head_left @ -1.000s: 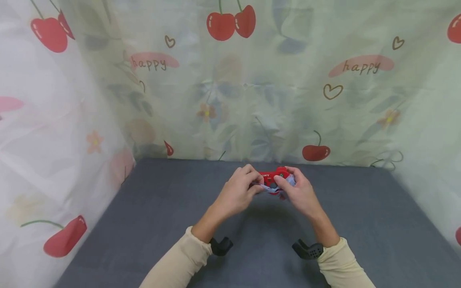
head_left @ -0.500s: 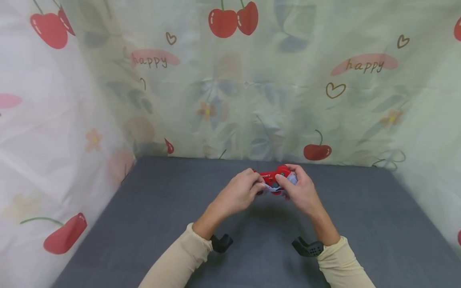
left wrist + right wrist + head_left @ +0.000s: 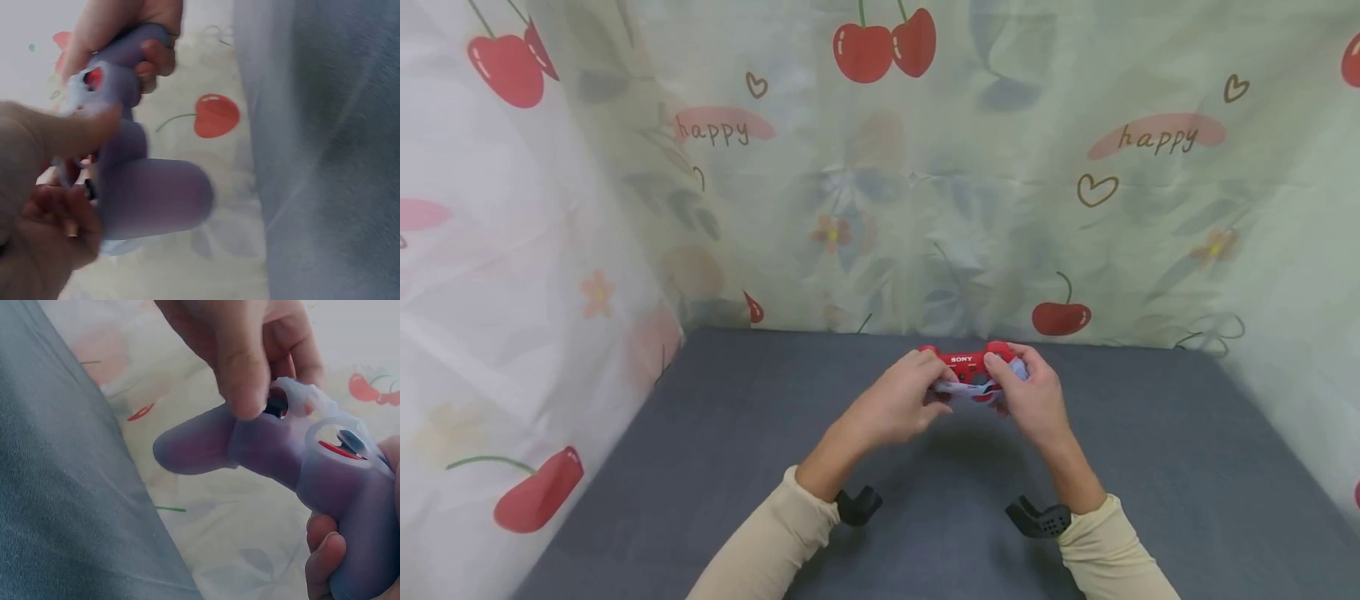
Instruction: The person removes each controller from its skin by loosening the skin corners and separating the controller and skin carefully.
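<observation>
Mid-frame, above the grey table [image 3: 700,467]: your left hand [image 3: 895,408] and right hand [image 3: 1033,400] both pinch the pale silicone skin [image 3: 294,450] half-covering the red controller [image 3: 966,363].

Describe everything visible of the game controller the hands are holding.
The game controller is red, with white SONY lettering on its far edge. A translucent lilac, rubbery-looking skin covers its handles and much of its face; red and dark parts show through cut-outs. It is held in the air above the grey table, top edge away from the person. The left hand and right hand grip it from either side, fingers pinching the skin.
</observation>
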`<state>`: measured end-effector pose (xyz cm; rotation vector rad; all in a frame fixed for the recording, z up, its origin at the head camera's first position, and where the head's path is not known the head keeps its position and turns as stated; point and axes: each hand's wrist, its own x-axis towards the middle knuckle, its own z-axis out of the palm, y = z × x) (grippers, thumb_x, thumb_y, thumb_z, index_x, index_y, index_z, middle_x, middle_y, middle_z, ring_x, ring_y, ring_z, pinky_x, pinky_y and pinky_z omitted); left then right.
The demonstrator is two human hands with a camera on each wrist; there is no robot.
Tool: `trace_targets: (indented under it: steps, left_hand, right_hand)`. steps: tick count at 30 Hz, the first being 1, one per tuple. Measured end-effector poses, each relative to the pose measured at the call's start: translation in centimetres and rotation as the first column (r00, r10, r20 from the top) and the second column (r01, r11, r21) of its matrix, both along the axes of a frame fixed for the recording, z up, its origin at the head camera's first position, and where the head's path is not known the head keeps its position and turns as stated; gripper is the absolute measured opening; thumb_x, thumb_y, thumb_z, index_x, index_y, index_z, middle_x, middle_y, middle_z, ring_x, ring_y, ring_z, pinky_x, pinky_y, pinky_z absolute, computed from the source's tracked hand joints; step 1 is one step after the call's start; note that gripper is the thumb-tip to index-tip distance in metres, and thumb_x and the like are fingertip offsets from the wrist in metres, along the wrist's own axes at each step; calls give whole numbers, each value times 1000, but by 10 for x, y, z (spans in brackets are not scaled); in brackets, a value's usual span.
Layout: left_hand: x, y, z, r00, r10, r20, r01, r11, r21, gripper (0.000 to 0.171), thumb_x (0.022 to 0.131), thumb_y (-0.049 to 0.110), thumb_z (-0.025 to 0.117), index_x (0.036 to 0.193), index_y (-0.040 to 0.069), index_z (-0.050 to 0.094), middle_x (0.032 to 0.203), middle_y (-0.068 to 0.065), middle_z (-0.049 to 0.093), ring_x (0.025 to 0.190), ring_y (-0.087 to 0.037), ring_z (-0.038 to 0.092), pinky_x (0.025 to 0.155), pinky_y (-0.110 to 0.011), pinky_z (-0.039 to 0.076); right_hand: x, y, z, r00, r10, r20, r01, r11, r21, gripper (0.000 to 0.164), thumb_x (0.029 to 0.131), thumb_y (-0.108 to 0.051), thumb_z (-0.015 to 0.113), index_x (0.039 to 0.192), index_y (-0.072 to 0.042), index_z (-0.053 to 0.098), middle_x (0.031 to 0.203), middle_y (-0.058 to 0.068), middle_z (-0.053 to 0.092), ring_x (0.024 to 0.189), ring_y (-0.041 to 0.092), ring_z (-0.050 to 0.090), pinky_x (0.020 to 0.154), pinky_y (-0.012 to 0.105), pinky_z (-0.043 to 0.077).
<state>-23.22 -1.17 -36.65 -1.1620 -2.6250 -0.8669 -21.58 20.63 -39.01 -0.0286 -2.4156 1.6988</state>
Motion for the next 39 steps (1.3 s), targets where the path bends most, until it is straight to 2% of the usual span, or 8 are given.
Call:
trace_targets:
  steps: [4, 13, 18, 22, 26, 33, 36, 39]
  left_hand:
    - [1, 2, -5, 971, -17, -240, 20, 1000, 14, 21, 89, 14, 79, 107, 11, 68, 103, 0, 63, 97, -13, 56, 89, -27, 54]
    - [-2, 2, -10, 816, 9, -579, 97, 984, 152, 16, 84, 7, 82, 95, 9, 71, 96, -2, 67, 89, -15, 60, 88, -28, 55]
    - [-4, 3, -12, 738, 40, -673, 129, 971, 200, 12, 84, 7, 83, 94, 9, 76, 89, -2, 64, 82, -14, 59, 82, -25, 55]
    - [-5, 1, -10, 697, 57, -715, 151, 963, 224, 11, 83, 6, 83, 93, 10, 78, 82, -1, 64, 76, -13, 58, 76, -23, 54]
    - [-5, 1, -6, 657, 84, -749, 101, 975, 198, 9, 87, 10, 80, 96, 12, 80, 81, 1, 69, 77, -13, 58, 74, -23, 53]
    - [-2, 5, -12, 495, 288, -820, -106, 956, 273, 6, 90, 24, 79, 95, 21, 83, 92, 7, 80, 64, -10, 61, 53, -20, 43]
    - [0, 7, -15, 482, 360, -799, -177, 933, 313, 15, 87, 29, 82, 100, 20, 83, 104, 6, 80, 52, -9, 54, 46, -19, 32]
    - [0, 9, -16, 516, 402, -756, -225, 916, 333, 23, 86, 31, 82, 106, 19, 82, 111, 7, 79, 46, -7, 49, 43, -19, 27]
  right_hand:
    - [0, 1, 0, 1000, -11, 8, 12, 1000, -27, 56, 100, -47, 61, 141, -10, 49, 120, 17, 60, 80, 21, 61, 65, 27, 57]
    - [-1, -3, 1, 999, -26, 35, 32, 983, -182, 53, 101, -47, 59, 137, -9, 50, 107, 7, 61, 77, 17, 62, 61, 27, 55]
    - [-3, -5, 4, 999, -8, 43, 20, 955, -296, 45, 101, -49, 59, 123, -9, 53, 93, 1, 63, 62, 15, 59, 55, 24, 53]
    - [-2, -6, 7, 1000, -4, 16, 9, 944, -329, 40, 100, -48, 60, 115, -11, 55, 85, -2, 66, 56, 15, 58, 53, 23, 52]
    - [-1, -6, 10, 1000, -16, -10, 11, 933, -361, 39, 100, -46, 61, 114, -11, 55, 84, -4, 68, 57, 14, 57, 53, 23, 51]
    - [0, -11, 9, 997, -82, -2, 74, 914, -399, 35, 101, -42, 61, 117, -12, 55, 87, -2, 69, 58, 14, 57, 52, 22, 50]
    - [-1, -15, 9, 994, -111, -16, 96, 916, -389, 40, 100, -43, 62, 124, -12, 53, 96, 1, 66, 61, 15, 59, 54, 23, 52]
    - [-1, -19, 11, 990, -133, -36, 110, 919, -380, 44, 100, -44, 62, 129, -12, 50, 102, 5, 64, 63, 15, 59, 55, 22, 52]
